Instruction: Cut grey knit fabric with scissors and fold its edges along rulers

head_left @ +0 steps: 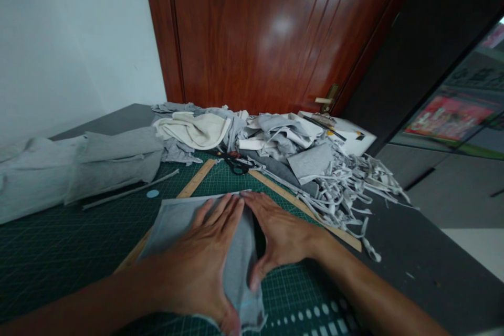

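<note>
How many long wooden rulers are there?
2 that I can see. One ruler slants under the left side of the gray cloth, its middle hidden; the other ruler runs beyond the right hand, along the scrap pile. More may be hidden.

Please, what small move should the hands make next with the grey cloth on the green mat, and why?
Perhaps slide the right hand down the right edge of the grey cloth to smooth its near corner. That corner looks wavy, while the right fingertips are up at the far corner and the left hand lies spread over the middle.
</note>
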Motion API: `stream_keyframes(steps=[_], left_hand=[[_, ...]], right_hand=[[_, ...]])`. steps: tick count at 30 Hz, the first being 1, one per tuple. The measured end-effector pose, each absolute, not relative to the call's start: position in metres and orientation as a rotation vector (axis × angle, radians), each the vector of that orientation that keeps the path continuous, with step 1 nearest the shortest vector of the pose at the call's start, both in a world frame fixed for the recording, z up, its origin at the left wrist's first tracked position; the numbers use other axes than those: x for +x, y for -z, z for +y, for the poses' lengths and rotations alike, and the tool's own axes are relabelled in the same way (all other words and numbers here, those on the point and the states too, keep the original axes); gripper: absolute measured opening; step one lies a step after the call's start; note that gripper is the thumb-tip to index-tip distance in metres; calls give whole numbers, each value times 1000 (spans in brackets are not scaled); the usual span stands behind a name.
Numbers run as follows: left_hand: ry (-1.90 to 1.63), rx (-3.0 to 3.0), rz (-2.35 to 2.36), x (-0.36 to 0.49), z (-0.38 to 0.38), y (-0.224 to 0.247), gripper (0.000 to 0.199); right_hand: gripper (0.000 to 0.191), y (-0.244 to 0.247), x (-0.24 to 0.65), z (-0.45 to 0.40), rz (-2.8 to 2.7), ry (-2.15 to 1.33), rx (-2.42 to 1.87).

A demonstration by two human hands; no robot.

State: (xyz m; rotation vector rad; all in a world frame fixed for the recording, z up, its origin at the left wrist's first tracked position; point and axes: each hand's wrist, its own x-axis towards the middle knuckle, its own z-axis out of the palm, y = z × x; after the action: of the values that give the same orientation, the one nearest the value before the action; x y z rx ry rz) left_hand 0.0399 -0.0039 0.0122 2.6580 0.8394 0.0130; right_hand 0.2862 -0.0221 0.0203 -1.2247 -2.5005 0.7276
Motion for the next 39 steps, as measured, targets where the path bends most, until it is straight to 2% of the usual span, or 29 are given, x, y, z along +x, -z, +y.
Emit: stream_keyframes(steps=[4,11,13,15,18,20,23,28,30,32,33,36,37,39], left_hand=[[-37,2661,801,39,-2,-12,167],[-173,2695,705,37,-2,-8,153],[-188,2692,716,37,-4,-13,144],[-261,2682,750,36,-7,-17,116],[-482,2674,878,28,-9,-16,57],[-623,2715,968,17,-10,-8,39],[-724,2839,1012,-1,-12,6,40],[-644,2906,1029,-4,-18,11,67],[-586,2885,1076,1,-17,9,74],[-498,2860,1086,5,-17,5,84],[-455,2847,1070,6,-17,2,89],[-429,2790,979,5,-25,-5,93],[-435,2763,949,5,-29,-6,92],[-428,2716,932,3,-36,-6,89]], right_hand=[[178,-26,283,-12,-2582,-826,-1405],[182,-29,272,-4,-2644,-864,-1516],[183,-30,269,-3,-2650,-862,-1537],[184,-31,267,-2,-2655,-861,-1537],[183,-34,268,-1,-2672,-898,-1524],[184,-35,270,0,-2684,-932,-1525],[185,-37,269,1,-2703,-936,-1545],[184,-51,244,-6,-2789,-664,-1709],[173,-63,230,-11,-2863,-506,-1746],[154,-76,219,-16,-2920,-439,-1713],[136,-81,216,-19,-2943,-454,-1599],[67,-84,216,-24,-2818,-697,-1082],[54,-79,216,-25,-2689,-798,-965],[48,-61,215,-27,-2376,-916,-936]])
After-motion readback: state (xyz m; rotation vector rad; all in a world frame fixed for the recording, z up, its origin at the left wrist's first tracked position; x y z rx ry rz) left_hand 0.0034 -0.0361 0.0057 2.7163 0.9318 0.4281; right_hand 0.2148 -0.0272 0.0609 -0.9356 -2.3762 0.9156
